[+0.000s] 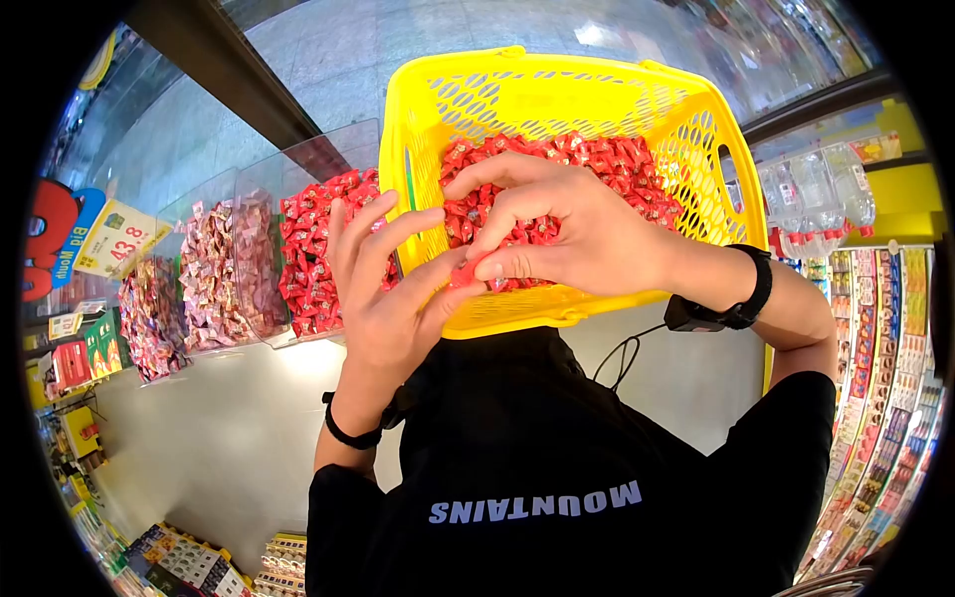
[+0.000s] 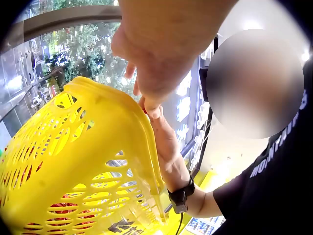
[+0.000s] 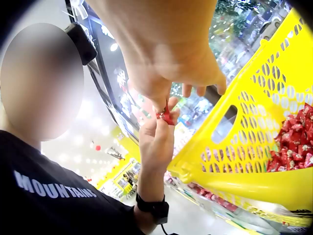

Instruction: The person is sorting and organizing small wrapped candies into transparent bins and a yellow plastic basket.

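Note:
Between the fingertips of both hands is one small red wrapped candy (image 3: 166,115), held over the near left part of a yellow plastic basket (image 1: 537,316). My left hand (image 1: 388,289) pinches it from the left with thumb and index finger, the other fingers spread upward. From the right, my right hand (image 1: 557,224) pinches it between thumb and index finger, with the remaining fingers bent loosely. Many red wrapped candies (image 1: 617,169) fill the bottom of the basket below the hands. In the head view the fingers cover most of the held candy.
Left of the basket, clear bins hold more red candies (image 1: 323,254) and pink-wrapped candies (image 1: 211,269). A price sign (image 1: 121,239) stands at the far left. Clear bottles (image 1: 821,189) stand right of the basket, and stocked shelves (image 1: 875,348) line the right side.

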`<state>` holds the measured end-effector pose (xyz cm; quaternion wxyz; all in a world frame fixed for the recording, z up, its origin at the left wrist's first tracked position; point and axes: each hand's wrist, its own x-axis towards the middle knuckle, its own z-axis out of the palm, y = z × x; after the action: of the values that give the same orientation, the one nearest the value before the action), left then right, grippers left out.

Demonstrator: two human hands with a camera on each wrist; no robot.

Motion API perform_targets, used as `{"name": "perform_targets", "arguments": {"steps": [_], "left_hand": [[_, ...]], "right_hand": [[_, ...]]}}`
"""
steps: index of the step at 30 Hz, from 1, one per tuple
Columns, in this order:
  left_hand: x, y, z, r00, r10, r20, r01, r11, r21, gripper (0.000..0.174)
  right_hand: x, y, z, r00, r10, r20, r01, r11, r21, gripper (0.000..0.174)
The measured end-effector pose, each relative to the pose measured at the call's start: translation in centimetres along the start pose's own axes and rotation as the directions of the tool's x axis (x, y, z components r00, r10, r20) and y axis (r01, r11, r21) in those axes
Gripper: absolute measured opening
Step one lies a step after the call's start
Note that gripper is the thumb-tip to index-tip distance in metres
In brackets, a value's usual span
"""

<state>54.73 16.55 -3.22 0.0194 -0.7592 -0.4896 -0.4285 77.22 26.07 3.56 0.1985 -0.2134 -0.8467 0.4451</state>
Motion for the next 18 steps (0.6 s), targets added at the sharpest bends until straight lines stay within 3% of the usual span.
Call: {"name": "perform_targets", "arguments": {"steps": [2,5,8,11,15,18], "left_hand": [[0.1,-0.1,0.1,1.000,-0.029,-0.007,0.029,0.999,-0.014,0.027],[-0.2,0.1,0.2,0.999,-0.039,0.004,0.039,0.999,-0.013,0.023],[-0.3,-0.1,0.5,0.999,-0.049,0.005,0.049,0.999,-0.013,0.017],[-0.4,-1.4,-0.2,0.997,-0.016,-0.075,0.022,0.997,0.074,0.013],[-2.8,-3.7,-2.0,0.936,-0.144,-0.320,0.171,0.984,0.058,0.009],[-6.4,-5.6,-2.3,0.905,-0.266,-0.333,0.302,0.951,0.063,0.009]], "right_hand": [[-0.4,0.2,-0.5,0.999,0.031,0.010,-0.030,0.997,-0.074,0.013],[-1.2,1.9,0.0,0.990,-0.144,-0.004,0.139,0.962,-0.236,0.013],[-0.8,2.7,0.3,0.991,-0.132,0.026,0.134,0.954,-0.268,0.017],[0.5,3.9,-0.3,0.972,-0.224,0.074,0.232,0.848,-0.477,0.021],[-0.2,7.9,-3.5,0.975,0.150,0.166,-0.049,0.866,-0.498,0.032],[-0.6,10.7,-4.9,0.812,0.503,0.298,-0.241,0.752,-0.613,0.043]]}}
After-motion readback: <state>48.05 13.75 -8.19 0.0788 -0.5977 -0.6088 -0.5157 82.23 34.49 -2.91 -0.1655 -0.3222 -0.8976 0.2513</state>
